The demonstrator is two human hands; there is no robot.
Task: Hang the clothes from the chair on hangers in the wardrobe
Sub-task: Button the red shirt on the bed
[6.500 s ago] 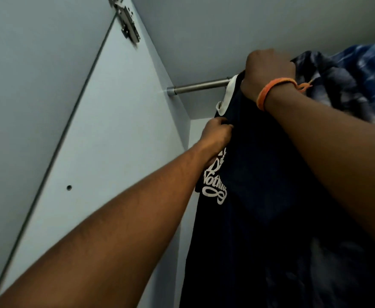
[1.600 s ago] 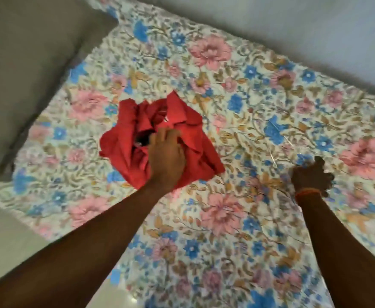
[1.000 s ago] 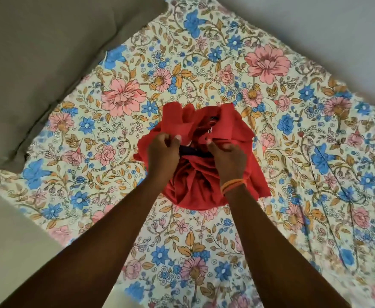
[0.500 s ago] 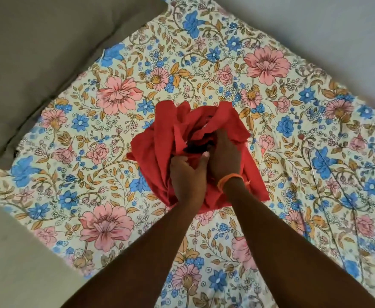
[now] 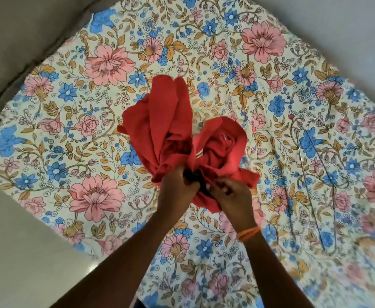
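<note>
A crumpled red garment (image 5: 171,127) is bunched up over the flowered bedsheet (image 5: 93,141). My left hand (image 5: 177,187) grips the red cloth at its near edge. My right hand (image 5: 231,196), with an orange band on the wrist, pinches the same edge just to the right. A dark strip, possibly the collar, shows between the two hands. A thin wire hanger (image 5: 315,196) lies flat on the sheet to the right of the garment.
A grey-brown pillow or headboard (image 5: 26,30) fills the upper left. A pale surface (image 5: 22,252) lies at the lower left and a grey wall (image 5: 349,23) at the upper right.
Both hands have drawn the red garment nearer to me and opened it into two lobes. My hands now sit side by side at its near edge.
</note>
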